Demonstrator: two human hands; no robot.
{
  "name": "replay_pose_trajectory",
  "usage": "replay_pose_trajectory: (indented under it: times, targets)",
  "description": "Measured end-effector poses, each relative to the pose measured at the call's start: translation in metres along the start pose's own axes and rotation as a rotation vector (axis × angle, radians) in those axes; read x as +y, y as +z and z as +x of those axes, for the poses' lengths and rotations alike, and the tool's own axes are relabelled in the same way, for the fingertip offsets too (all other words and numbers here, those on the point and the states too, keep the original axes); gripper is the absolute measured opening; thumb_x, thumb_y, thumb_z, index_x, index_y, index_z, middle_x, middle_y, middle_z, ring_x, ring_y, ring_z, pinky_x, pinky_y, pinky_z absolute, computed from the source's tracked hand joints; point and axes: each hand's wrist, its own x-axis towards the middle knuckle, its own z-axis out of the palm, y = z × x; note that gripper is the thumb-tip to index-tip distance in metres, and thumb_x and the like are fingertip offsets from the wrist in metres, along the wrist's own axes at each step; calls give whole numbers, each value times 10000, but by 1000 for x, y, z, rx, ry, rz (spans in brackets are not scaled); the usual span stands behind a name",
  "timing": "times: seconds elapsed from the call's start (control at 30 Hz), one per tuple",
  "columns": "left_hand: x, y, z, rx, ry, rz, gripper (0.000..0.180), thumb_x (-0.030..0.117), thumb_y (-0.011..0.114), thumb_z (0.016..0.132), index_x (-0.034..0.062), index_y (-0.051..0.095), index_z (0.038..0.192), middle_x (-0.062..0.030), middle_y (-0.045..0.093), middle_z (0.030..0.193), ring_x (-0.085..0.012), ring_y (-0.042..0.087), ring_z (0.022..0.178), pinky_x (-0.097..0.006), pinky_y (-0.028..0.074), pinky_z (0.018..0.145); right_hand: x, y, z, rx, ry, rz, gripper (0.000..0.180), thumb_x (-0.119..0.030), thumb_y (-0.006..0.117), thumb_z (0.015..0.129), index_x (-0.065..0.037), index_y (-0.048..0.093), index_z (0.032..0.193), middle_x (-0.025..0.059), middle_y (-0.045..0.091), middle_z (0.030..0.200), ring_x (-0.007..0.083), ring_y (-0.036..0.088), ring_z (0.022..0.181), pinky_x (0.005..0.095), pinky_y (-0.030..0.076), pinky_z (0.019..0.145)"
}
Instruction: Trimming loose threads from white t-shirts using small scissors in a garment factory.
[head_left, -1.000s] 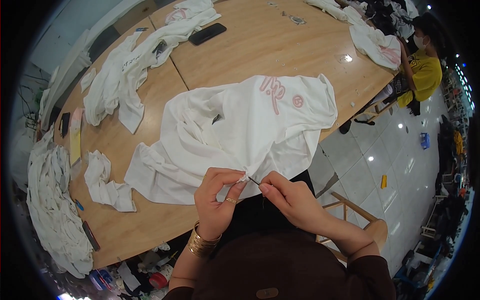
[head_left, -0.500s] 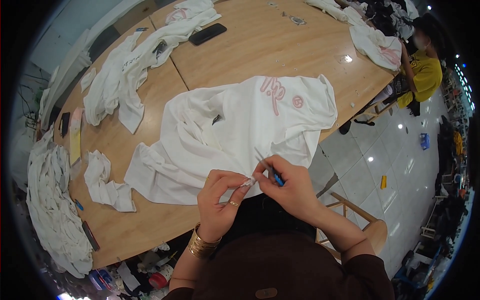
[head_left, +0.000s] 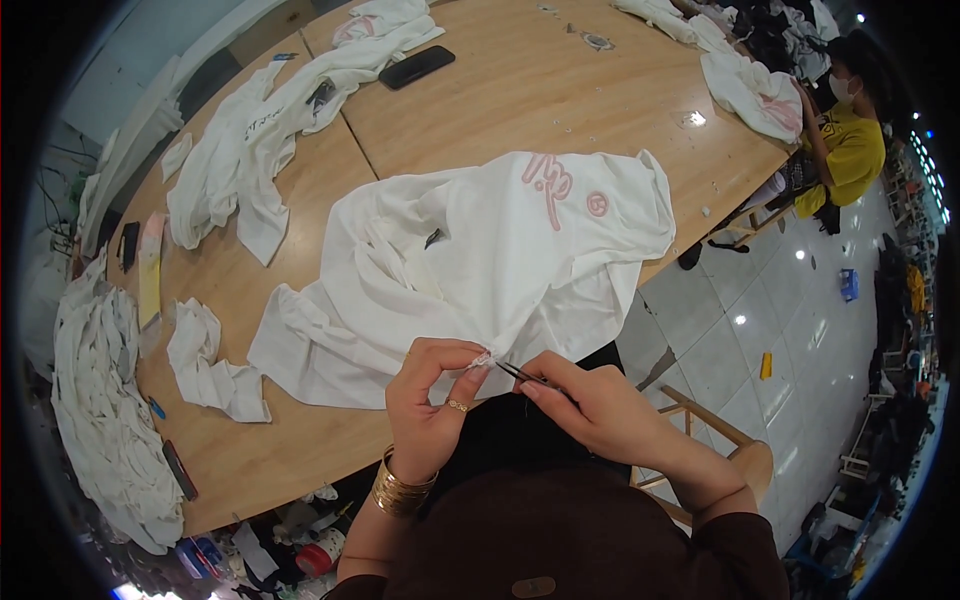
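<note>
From the wearer's own head, through the left of two side-by-side fisheye lenses, we look down and forward; the dark-clothed torso (head_left: 560,520) lies close beneath us at six o'clock; the fingers (head_left: 440,351) come near, just below centre; the surface (head_left: 480,115) runs from eight o'clock round to one, receding toward twelve; floor (head_left: 730,350) shows at three; straight edges bow toward the dark rim.
</note>
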Motion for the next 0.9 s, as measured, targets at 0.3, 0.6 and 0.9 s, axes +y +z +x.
replay_pose_trajectory:
  times: [0.3,0.6,0.9]
  targets:
    - [3,-1,1,-13,71,137,107,-28,636,756,26,635,848,-73,639,880,-196,578,815,-268,456,721,-5,-5,3,-71,134,33,205,-229,476,937,-38,522,993,95,547,640,169,505,534,269,402,547]
    - [1,-1,1,-40,46,70,97,-25,629,764,25,631,847,-67,642,877,-190,576,813,-268,457,721,6,0,12,-88,205,225,407,-358,445,945,-6,496,748,38,426,562,116,380,541,284,347,526]
    - [-2,-3,-1,-31,-32,-44,87,-17,615,789,15,616,869,-83,622,902,-163,573,807,-256,448,741,4,-1,8,-88,215,275,426,-372,445,944,-8,485,726,21,398,564,101,358,548,271,327,523]
